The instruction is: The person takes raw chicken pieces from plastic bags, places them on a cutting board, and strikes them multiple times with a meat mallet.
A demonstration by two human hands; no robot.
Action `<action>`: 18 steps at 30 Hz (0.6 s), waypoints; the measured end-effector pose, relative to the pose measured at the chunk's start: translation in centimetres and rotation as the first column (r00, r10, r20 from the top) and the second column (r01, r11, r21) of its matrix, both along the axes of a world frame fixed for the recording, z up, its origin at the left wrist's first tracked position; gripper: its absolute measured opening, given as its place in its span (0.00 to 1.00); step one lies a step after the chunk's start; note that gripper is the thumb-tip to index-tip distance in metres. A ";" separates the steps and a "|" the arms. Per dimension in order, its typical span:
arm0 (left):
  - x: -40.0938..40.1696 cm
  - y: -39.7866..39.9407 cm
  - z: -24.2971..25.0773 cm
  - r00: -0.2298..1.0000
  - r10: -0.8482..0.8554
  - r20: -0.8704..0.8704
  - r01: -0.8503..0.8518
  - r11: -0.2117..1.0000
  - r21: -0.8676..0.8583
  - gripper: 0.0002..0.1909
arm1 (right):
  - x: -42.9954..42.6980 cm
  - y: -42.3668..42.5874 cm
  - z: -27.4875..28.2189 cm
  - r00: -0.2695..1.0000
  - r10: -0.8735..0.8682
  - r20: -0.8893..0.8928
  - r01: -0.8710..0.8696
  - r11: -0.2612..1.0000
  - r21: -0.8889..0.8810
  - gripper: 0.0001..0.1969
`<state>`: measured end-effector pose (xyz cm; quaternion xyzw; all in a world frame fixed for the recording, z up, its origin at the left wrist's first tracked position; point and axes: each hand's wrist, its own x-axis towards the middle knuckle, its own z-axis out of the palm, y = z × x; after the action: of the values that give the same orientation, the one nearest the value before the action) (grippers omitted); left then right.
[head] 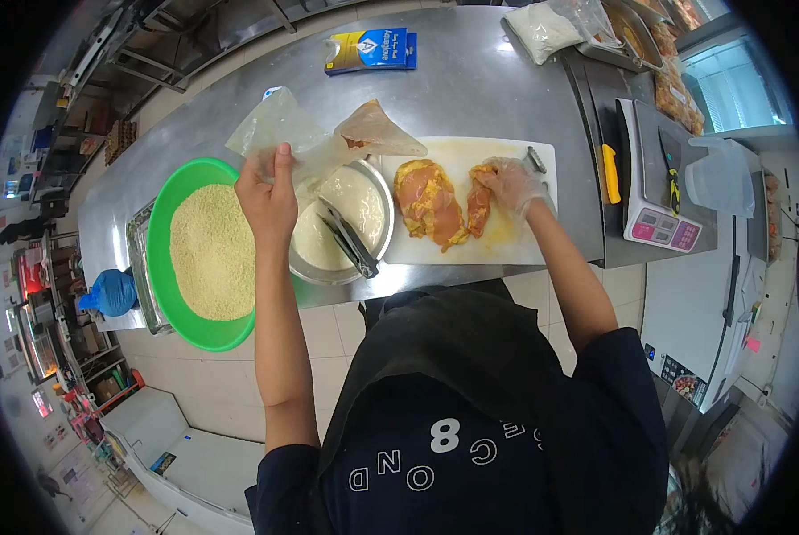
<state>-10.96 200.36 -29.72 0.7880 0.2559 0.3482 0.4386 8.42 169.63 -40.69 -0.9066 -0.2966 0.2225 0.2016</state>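
My bare left hand (270, 194) grips a translucent plastic bag (286, 127); its other end, stained with marinade (378, 130), reaches over a steel bowl (387, 200) of white batter. Black-handled tongs (347, 241) lean in that bowl. In a clear disposable glove, my right hand (510, 184) has its fingertips on a narrow strip of raw marinated chicken (479, 208) on the white cutting board (406, 251). Left of the strip lies a larger piece of marinated chicken (429, 200). A green plastic basin (160, 267) holds pale breadcrumbs (211, 254), partly behind my left forearm.
A yellow-handled knife (610, 174) lies right of the board, beside a digital scale (664, 224) bearing scissors and a clear plastic tub (719, 177). A glove box (371, 51) and a bag of white powder (543, 30) stand at the back. A blue bag (113, 293) sits far left.
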 end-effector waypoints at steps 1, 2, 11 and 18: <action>0.0 -0.1 0.1 1.000 0.000 0.000 0.000 1.000 0.001 0.11 | 0.5 -0.1 -0.1 0.994 -0.028 -0.104 0.032 0.999 0.039 0.18; 0.1 -0.2 0.2 1.000 -0.001 0.000 0.001 1.000 0.002 0.11 | 0.8 -0.3 -0.2 0.977 -0.052 -0.208 0.069 0.995 0.074 0.18; -0.8 0.3 -1.0 0.999 0.030 0.027 -0.029 0.999 -0.032 0.11 | -1.1 -3.2 4.8 0.870 -0.166 -0.464 0.325 0.901 0.288 0.19; -0.2 0.8 -1.1 1.000 -0.009 0.019 0.008 1.000 0.018 0.11 | -0.5 -3.6 3.6 0.917 -0.378 0.127 0.371 0.926 0.070 0.12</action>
<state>-11.11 201.19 -30.79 0.7895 0.2451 0.3562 0.4355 7.89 165.99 -37.11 -0.9550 -0.1359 0.1096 0.2396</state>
